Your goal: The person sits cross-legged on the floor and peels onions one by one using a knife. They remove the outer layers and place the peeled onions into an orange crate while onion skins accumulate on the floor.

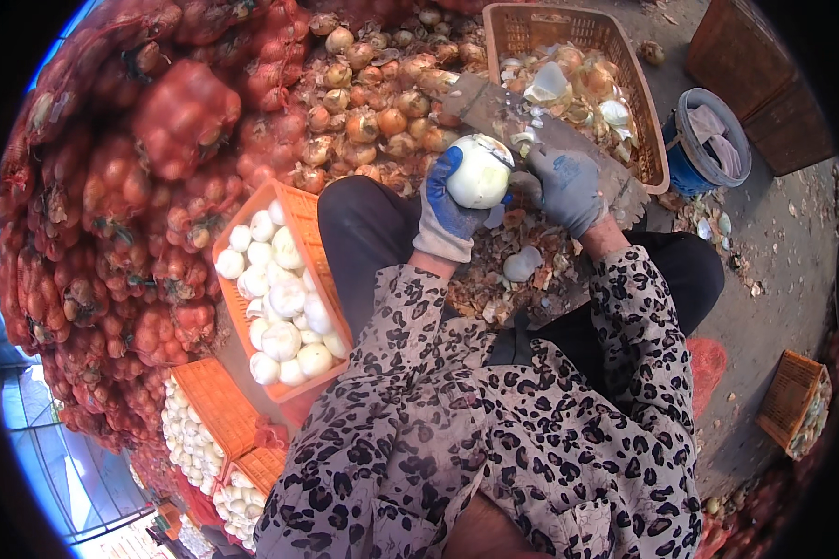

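Observation:
A large, mostly peeled white onion [477, 183] sits in my left hand [446, 209], whose blue-coated glove wraps its left side and underside. Close by on the right, my right hand [566, 183] in a grey glove is curled, thumb towards the onion. What looks like the narrow dark blade of a small knife [498, 151] lies against the onion's upper right; its handle is hidden by my right fingers. Beyond both hands a worn wooden board [587, 150] slants, with peel scraps on it. Loose skins [489, 276] cover the ground between my legs.
Peeled onions fill an orange plastic crate [332, 279] at my left knee. Unpeeled onions [363, 126] lie heaped ahead, beside stacked red mesh sacks [189, 119]. A peel-filled crate [647, 91] and a blue bucket [689, 171] stand ahead right. More crates [217, 402] stand behind left.

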A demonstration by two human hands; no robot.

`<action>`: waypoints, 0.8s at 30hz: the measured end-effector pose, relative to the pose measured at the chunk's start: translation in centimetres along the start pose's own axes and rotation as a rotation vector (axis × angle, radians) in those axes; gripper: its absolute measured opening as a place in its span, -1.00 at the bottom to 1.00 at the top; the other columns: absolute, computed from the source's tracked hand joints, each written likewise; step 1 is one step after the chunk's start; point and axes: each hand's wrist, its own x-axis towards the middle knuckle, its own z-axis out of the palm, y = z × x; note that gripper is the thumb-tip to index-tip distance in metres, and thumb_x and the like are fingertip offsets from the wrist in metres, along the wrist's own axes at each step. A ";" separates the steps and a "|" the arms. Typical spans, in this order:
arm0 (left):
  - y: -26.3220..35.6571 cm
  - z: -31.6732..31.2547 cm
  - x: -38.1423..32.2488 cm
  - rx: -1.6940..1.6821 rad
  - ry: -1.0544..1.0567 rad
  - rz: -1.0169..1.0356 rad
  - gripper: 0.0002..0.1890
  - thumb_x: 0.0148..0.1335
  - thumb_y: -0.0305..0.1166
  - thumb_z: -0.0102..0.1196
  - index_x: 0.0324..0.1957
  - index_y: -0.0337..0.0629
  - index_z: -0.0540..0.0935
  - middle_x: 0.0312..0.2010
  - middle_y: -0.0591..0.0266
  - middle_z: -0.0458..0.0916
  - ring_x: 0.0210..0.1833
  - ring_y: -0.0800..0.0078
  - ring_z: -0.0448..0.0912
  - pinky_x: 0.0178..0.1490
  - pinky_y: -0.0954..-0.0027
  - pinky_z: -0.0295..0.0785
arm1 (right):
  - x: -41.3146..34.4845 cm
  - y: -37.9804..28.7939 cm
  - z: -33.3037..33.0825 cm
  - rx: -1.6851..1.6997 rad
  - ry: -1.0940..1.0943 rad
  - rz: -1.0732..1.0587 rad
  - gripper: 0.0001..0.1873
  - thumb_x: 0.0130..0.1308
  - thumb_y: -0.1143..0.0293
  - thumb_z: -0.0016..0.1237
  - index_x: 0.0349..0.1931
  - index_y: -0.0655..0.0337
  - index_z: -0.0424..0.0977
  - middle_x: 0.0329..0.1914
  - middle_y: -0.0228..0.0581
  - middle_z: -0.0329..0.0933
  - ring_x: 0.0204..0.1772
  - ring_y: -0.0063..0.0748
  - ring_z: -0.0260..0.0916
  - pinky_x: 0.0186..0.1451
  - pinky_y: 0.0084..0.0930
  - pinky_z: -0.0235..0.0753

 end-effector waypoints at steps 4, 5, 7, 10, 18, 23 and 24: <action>0.5 -0.3 -0.4 0.026 0.024 0.004 -0.34 0.24 -0.09 0.21 0.26 -0.32 0.42 0.08 -0.08 0.58 0.09 0.02 0.62 0.08 0.02 0.64 | 0.5 -2.2 -0.8 -0.020 -0.051 -0.029 -0.58 0.29 -0.07 0.09 -0.41 0.13 0.46 -0.51 -0.13 0.49 -0.39 0.00 0.55 -0.36 -0.15 0.48; 0.4 -0.5 -0.7 0.058 0.027 0.011 -0.33 0.24 -0.08 0.21 0.27 -0.32 0.42 0.08 -0.10 0.59 0.08 0.02 0.63 0.07 0.03 0.64 | 0.6 -2.6 -0.8 -0.025 -0.057 -0.033 -0.57 0.29 -0.07 0.09 -0.42 0.14 0.46 -0.51 -0.13 0.49 -0.38 0.01 0.55 -0.36 -0.15 0.48; 0.7 -0.5 -1.3 0.142 0.025 0.020 -0.30 0.23 -0.05 0.21 0.28 -0.33 0.41 0.08 -0.13 0.59 0.06 0.02 0.64 0.05 0.05 0.65 | 0.0 0.2 0.1 -0.051 0.016 0.071 -0.61 0.38 -0.05 -0.02 -0.33 0.09 0.56 -0.47 -0.12 0.54 -0.34 0.00 0.57 -0.32 -0.15 0.49; 2.4 0.6 -1.5 0.147 -0.055 0.071 -0.23 0.22 0.04 0.17 0.31 -0.35 0.39 0.07 -0.17 0.59 0.00 -0.03 0.66 -0.01 0.03 0.67 | 0.3 4.8 0.3 -0.047 0.123 0.321 -0.61 0.47 -0.05 -0.13 -0.23 0.05 0.62 -0.43 -0.10 0.59 -0.31 0.04 0.58 -0.29 -0.13 0.50; 5.7 -1.5 -3.1 0.101 -0.051 0.139 -0.25 0.21 -0.03 0.20 0.29 -0.40 0.41 0.07 -0.19 0.60 0.05 -0.04 0.66 0.06 0.01 0.67 | 0.4 0.4 0.4 0.075 0.071 0.180 -0.61 0.53 0.10 -0.19 -0.18 0.19 0.61 -0.41 0.07 0.58 -0.29 0.19 0.54 -0.26 -0.06 0.47; 7.3 0.5 -5.3 0.122 0.091 0.290 -0.51 0.23 -0.26 0.26 0.13 -0.36 0.58 -0.06 0.01 0.69 -0.04 0.18 0.70 0.02 0.12 0.68 | 1.6 1.9 -2.8 0.293 -0.168 0.389 -0.63 0.52 0.15 -0.11 -0.14 0.30 0.60 -0.37 0.05 0.63 -0.31 -0.05 0.64 -0.26 -0.23 0.48; 7.7 -0.5 -5.9 0.082 0.074 0.343 -0.52 0.23 -0.26 0.25 0.13 -0.36 0.58 -0.06 0.01 0.69 -0.04 0.18 0.70 0.03 0.12 0.67 | 2.0 3.0 -2.8 0.239 -0.160 0.307 -0.62 0.51 0.13 -0.08 -0.16 0.32 0.60 -0.37 0.05 0.64 -0.30 -0.11 0.64 -0.25 -0.26 0.48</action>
